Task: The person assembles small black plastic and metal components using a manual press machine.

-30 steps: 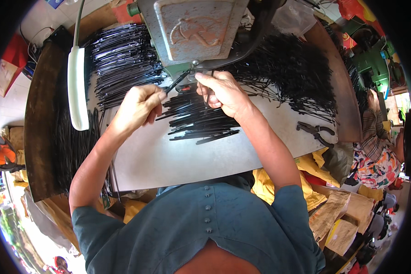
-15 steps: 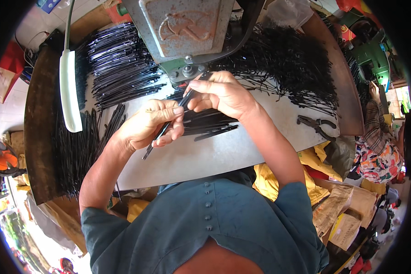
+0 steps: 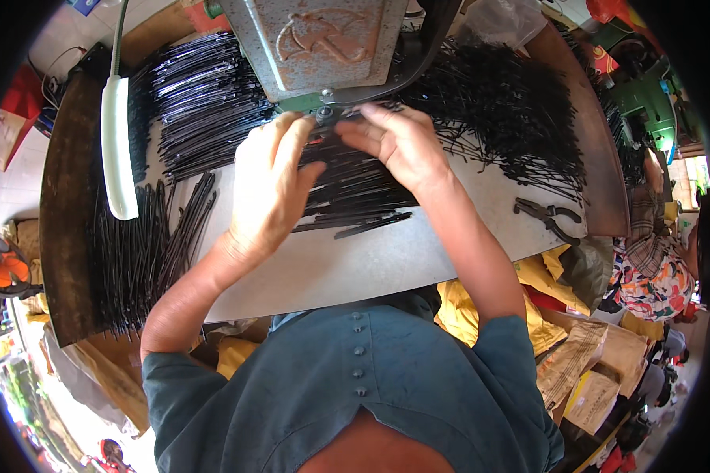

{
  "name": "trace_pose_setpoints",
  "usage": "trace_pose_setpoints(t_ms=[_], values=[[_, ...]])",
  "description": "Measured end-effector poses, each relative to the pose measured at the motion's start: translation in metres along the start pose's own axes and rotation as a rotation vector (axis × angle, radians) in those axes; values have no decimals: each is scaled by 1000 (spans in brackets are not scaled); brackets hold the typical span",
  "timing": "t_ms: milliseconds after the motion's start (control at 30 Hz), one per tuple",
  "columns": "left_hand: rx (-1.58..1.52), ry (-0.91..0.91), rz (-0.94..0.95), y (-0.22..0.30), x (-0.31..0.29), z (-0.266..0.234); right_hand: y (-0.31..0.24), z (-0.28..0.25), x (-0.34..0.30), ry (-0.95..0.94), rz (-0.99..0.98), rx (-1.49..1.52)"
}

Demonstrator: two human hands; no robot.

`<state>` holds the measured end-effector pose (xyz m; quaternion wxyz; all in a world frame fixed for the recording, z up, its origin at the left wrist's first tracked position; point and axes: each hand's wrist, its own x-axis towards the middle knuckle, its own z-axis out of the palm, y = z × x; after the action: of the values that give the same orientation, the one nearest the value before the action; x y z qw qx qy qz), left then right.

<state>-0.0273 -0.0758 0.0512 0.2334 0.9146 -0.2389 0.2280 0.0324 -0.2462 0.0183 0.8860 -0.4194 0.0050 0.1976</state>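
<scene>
Both hands reach up to the working head of a press-like machine, one on each side of it. My left hand has its fingers stretched forward and the thumb standing apart. My right hand points its fingers leftward, spread and slightly blurred at the tips. No rod shows plainly in either hand, though the spot between the fingertips is partly hidden. Just below the hands lies a loose pile of thin black metal rods on the pale tabletop.
More black rods are stacked at the back left, front left and in a tangled heap at right. Pliers lie near the right edge. A white lamp hangs at left. The grey machine body looms overhead.
Both hands held a black rod slantwise in front of the machine. My left hand has moved up and forward to the machine head, its fingers straightened; the rod no longer shows between the hands.
</scene>
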Motion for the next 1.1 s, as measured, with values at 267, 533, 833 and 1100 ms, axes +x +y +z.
trace_pose_setpoints(t_ms=[267,533,833,1100], values=[[-1474,-245,-1068,-8,2,17,-2,-9,9,85,-61,27],[-1676,95,-1126,-43,18,40,2,-7,15,64,-101,29],[-1686,116,-1114,-44,13,40,7,0,10,77,-114,71],[-1697,97,-1095,-37,11,48,5,-7,6,93,-138,148]])
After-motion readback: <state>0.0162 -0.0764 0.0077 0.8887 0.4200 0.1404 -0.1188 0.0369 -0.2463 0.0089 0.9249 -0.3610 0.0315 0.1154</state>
